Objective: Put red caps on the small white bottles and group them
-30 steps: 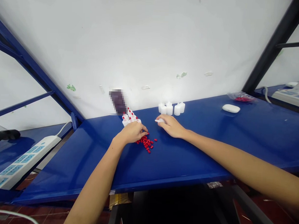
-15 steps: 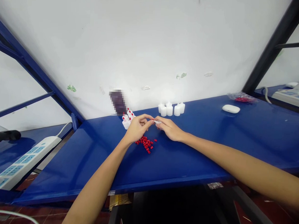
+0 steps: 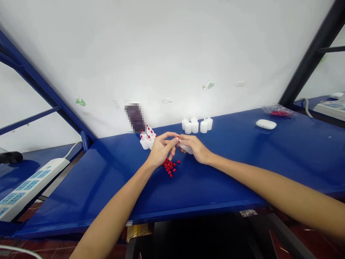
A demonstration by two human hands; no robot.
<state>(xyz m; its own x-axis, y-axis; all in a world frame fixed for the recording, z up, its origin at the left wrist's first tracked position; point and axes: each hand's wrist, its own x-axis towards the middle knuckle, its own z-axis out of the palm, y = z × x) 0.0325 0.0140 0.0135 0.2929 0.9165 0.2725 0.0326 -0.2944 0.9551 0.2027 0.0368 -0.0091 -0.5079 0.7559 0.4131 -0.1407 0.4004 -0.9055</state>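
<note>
My left hand is closed in a pinch on a small red cap, which is mostly hidden by the fingertips. My right hand is wrapped around a small white squat bottle, its tip turned left against the red cap. Both hands' fingertips meet there. Just below the left fingers lies a loose pile of red caps on the blue table. Behind the left hand stand several white bottles with red tips, partly covered by that hand. Beyond the right hand are several plain white bottles without red.
A white oval case lies on the blue table at right, near a clear bag of red pieces. A blurred dark object leans against the wall. A white power strip is on the left.
My left hand has lifted from the red pile and moved up and right to the bottle in my right hand. The bottle has turned so more of its side shows.
</note>
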